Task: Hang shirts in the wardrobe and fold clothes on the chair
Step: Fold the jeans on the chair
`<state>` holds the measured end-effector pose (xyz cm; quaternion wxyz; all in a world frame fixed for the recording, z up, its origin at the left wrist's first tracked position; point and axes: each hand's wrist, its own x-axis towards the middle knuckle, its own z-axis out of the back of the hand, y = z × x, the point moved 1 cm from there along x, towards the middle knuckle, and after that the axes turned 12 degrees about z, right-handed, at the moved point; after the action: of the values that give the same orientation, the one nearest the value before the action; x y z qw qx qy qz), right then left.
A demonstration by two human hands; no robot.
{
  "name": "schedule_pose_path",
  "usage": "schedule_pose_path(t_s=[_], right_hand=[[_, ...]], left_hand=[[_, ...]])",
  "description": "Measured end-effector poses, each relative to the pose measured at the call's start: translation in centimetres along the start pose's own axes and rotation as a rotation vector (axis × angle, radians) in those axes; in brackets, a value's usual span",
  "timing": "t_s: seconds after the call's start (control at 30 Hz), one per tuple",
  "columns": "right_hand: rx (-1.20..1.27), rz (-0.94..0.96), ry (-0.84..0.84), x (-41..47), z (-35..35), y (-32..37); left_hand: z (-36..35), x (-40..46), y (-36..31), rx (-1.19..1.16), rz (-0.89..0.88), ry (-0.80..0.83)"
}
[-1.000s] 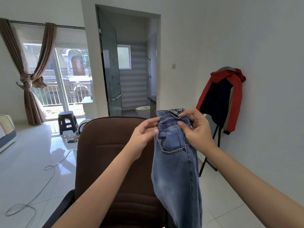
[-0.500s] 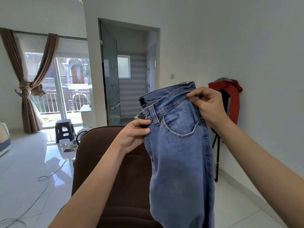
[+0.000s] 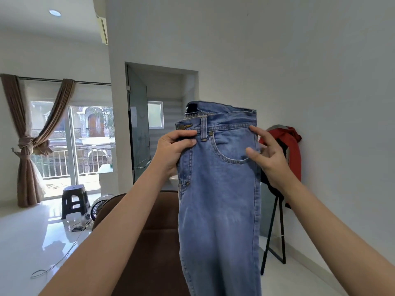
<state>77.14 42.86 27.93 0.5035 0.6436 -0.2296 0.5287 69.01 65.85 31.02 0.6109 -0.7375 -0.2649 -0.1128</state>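
A pair of light blue jeans (image 3: pixel 220 199) hangs upright in front of me, folded lengthwise, waistband at the top. My left hand (image 3: pixel 174 151) pinches the waistband's left side near the button. My right hand (image 3: pixel 267 157) holds the right edge by the pocket, fingers partly spread. Below and behind the jeans stands the brown padded chair (image 3: pixel 154 242); only its backrest shows. The jeans' legs run out of the bottom of the view.
A red and dark jacket (image 3: pixel 288 150) hangs on a black folding stand (image 3: pixel 275 236) by the right wall. A dark plastic stool (image 3: pixel 73 199), a floor fan (image 3: pixel 100 206) and a loose cable (image 3: pixel 59 261) lie on the white tiles at left. A glass bathroom door (image 3: pixel 137 129) is behind.
Both hands have lifted the jeans higher and spread the waistband flat and level. My view has tilted upward, so more wall and ceiling shows.
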Motion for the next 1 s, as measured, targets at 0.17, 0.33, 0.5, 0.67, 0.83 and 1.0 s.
schedule_pose_path(t_s=[0.17,0.33,0.5,0.67,0.83,1.0], right_hand=[[-0.208,0.018,0.049,-4.7,-1.5,-0.7],[-0.319,0.218,-0.067,-5.4,-3.0,0.2],[-0.275,0.228,-0.045,-3.2,-3.9,2.5],[-0.088,0.048,-0.152,-0.9,-4.8,3.6],[-0.101,0.029,-0.232,1.7,-5.5,3.9],[-0.195,-0.022,-0.353,3.7,-5.2,2.2]], left_hand=[[-0.7,0.8,-2.1,-0.031,0.017,0.015],[-0.1,0.9,-3.4,0.001,0.046,0.002],[1.7,1.0,-3.9,-0.024,0.162,-0.069],[3.5,-0.3,-2.8,-0.258,0.272,0.003],[5.0,-3.4,1.3,-0.513,0.424,0.232],[5.8,-7.5,5.3,-0.563,0.431,0.526]])
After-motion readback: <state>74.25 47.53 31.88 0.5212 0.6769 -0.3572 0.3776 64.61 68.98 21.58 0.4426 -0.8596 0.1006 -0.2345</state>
